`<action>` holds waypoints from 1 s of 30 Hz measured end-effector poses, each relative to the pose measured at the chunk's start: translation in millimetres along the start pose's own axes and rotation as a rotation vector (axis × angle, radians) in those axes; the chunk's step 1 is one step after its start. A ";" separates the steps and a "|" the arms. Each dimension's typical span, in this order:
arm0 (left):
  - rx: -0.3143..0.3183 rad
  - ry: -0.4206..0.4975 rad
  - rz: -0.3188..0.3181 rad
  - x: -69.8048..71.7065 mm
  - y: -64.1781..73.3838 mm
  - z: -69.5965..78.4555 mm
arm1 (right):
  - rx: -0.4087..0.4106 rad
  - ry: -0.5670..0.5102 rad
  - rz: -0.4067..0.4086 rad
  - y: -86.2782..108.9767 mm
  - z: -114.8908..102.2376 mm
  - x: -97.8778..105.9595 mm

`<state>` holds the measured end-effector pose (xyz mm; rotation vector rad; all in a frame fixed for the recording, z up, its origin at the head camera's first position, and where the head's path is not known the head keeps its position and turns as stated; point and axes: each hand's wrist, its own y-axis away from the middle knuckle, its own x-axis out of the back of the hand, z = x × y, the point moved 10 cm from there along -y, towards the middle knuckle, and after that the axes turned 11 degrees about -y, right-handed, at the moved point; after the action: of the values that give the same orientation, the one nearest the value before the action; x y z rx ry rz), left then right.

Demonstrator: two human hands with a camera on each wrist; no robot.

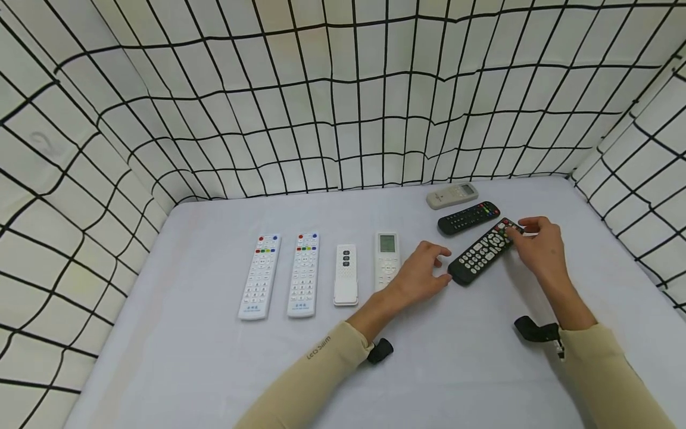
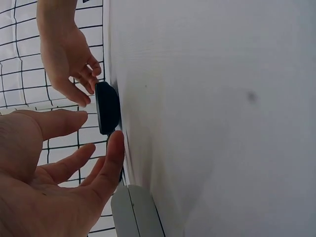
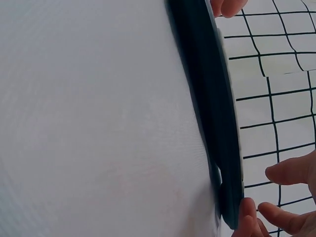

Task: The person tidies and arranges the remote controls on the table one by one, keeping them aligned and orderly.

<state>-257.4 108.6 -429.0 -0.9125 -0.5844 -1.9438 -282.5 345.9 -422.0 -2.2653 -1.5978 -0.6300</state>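
Observation:
A black remote control (image 1: 482, 253) with white buttons lies slanted on the white-covered table, its red-button end pointing away to the right. My right hand (image 1: 540, 247) is at that far end, and a fingertip touches the remote's edge. In the right wrist view, the right thumb and another finger (image 3: 284, 215) stand apart from the remote's dark side (image 3: 210, 98). At the near end is my left hand (image 1: 418, 274), thumb and fingers spread. The left fingertips are very close to the remote (image 2: 107, 108); whether they touch it I cannot tell.
Left of my hands stand several white remotes in a row: two long ones (image 1: 259, 277) (image 1: 303, 274), a short one (image 1: 346, 277) and one with a screen (image 1: 387, 256). Beyond lie a smaller black remote (image 1: 468, 218) and a grey one (image 1: 452, 195). Black-gridded white walls (image 1: 343, 101) surround the table.

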 end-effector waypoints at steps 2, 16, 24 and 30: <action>0.014 -0.005 -0.013 -1.6 0.1 -1.1 | -0.007 -0.001 -0.030 -1.2 2.8 -1.8; 0.044 -0.038 -0.053 -8.6 -5.4 -0.2 | -0.051 0.013 -0.177 -8.2 16.9 -10.5; 0.023 -0.078 -0.061 -9.2 -6.6 1.8 | -0.045 0.054 -0.246 -6.7 18.9 -13.9; 0.011 -0.104 -0.084 -11.2 -6.3 2.4 | -0.067 0.024 -0.279 -3.1 22.7 -17.1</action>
<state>-258.2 119.2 -436.6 -1.0009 -0.7036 -1.9748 -286.3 343.9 -450.2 -2.0874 -1.9269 -0.7864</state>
